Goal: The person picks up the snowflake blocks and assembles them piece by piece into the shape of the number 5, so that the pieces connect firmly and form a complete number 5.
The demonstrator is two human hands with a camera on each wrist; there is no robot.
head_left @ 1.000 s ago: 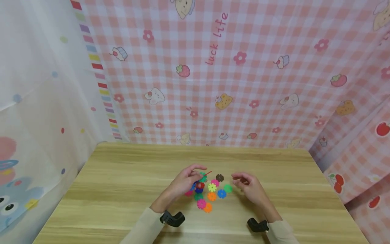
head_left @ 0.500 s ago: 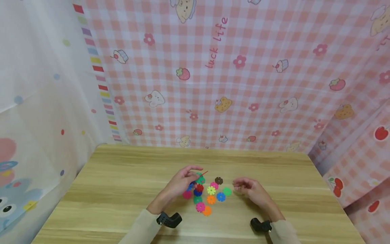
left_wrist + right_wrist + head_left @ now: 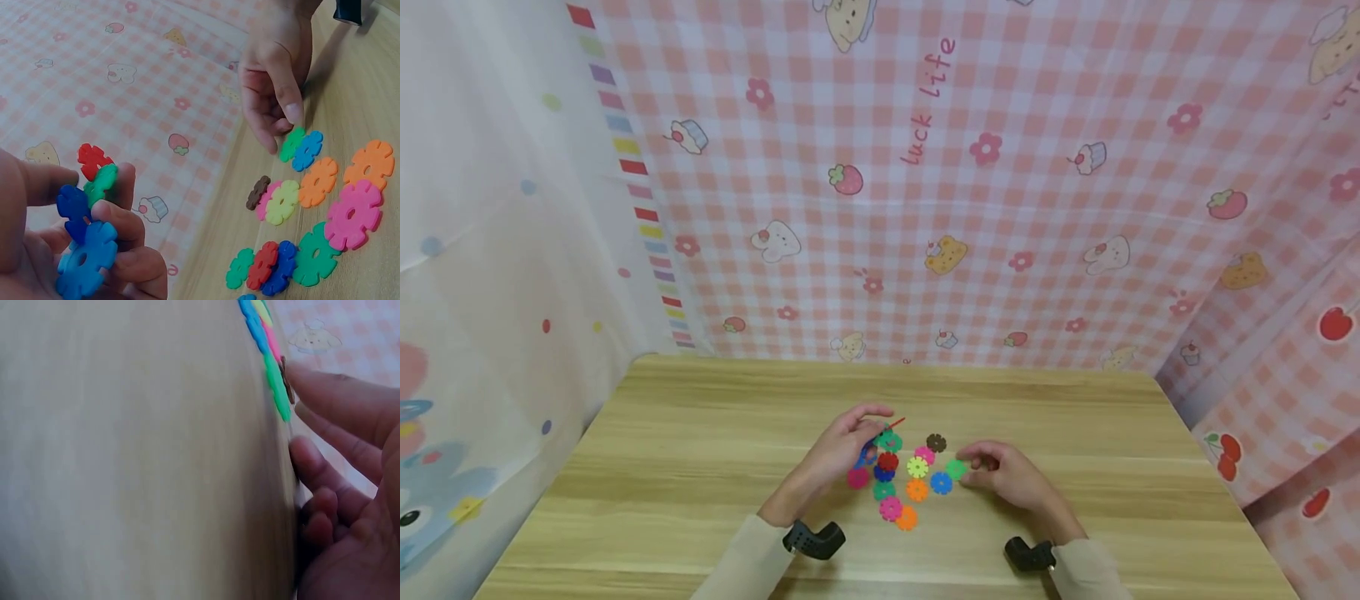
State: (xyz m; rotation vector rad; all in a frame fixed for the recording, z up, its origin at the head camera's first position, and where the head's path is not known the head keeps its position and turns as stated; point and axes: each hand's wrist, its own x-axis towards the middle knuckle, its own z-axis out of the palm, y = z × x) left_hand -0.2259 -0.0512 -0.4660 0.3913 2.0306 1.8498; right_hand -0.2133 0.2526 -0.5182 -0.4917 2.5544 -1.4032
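Pink checked cloth is hanging behind the work; a paler curtain is covering the left side. Below, the wood-grain counter is carrying the spread. Light sleeves are showing at the near side.

Left-hand grip: thumb and fingers are grasping a chain of discs in the air; blue, dark blue, green and red are following one another, seemingly slotted together. Right-hand grip: holding nothing; finger and thumb are standing apart at the edge of the bright green disc. Whether skin is touching it, cannot tell.

That disc is lying at the right end of the loose pieces, just beside a blue disc. Lying near: a yellow-green disc, an orange disc, a brown disc.

Judgement: the step in hand is seeming to be picking out another disc for the chain. Next move is probably calling for pinching the thin rim, lifting without dragging the blue neighbour, then lining notch up with notch.
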